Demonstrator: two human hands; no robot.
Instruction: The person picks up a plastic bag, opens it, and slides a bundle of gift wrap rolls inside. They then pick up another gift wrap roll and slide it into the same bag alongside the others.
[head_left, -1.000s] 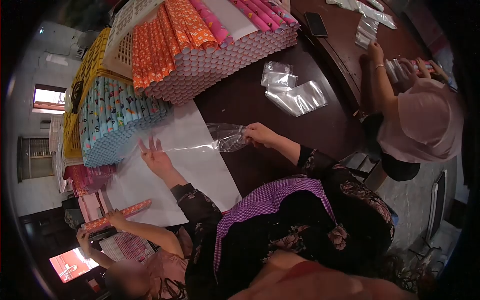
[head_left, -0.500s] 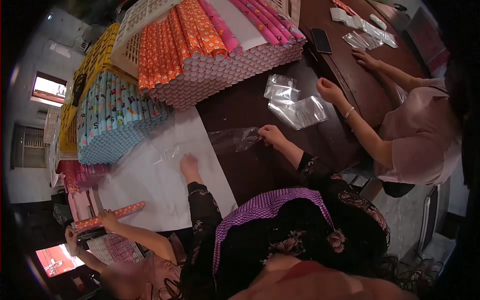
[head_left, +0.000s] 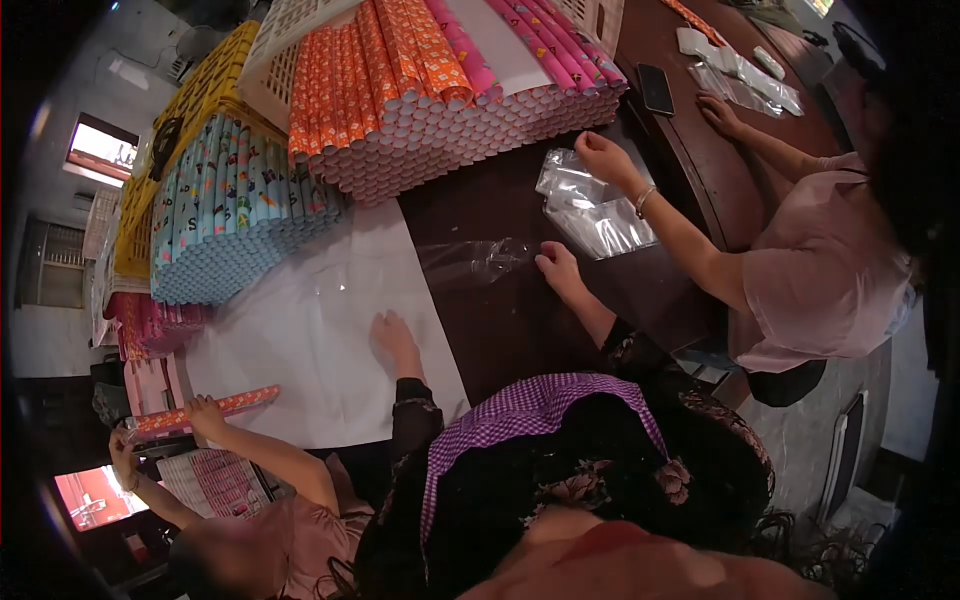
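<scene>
A clear plastic sleeve (head_left: 470,259) lies stretched across the dark tabletop, its left part reaching over the white sheet (head_left: 330,375). Just off the sleeve's crinkled right end is my right hand (head_left: 562,270), its thumb and fingers a little apart and nothing visible between them. My left hand (head_left: 395,337) rests low over the white sheet, fingers loosely extended, holding nothing I can see. To the right of the sleeve lies a pile of clear plastic sleeves (head_left: 600,215), close to my right hand.
Stacked orange and pink paper rolls (head_left: 400,130) and blue rolls (head_left: 240,215) stand beyond the sheet. At right, a co-worker's hand (head_left: 607,160) is above the sleeve pile, near a phone (head_left: 656,90). Another person at left holds an orange roll (head_left: 235,403).
My right hand has let go of the sleeve's end and shifted slightly right. My left hand has moved slightly down and right. The right co-worker's hand has moved left over the sleeve pile.
</scene>
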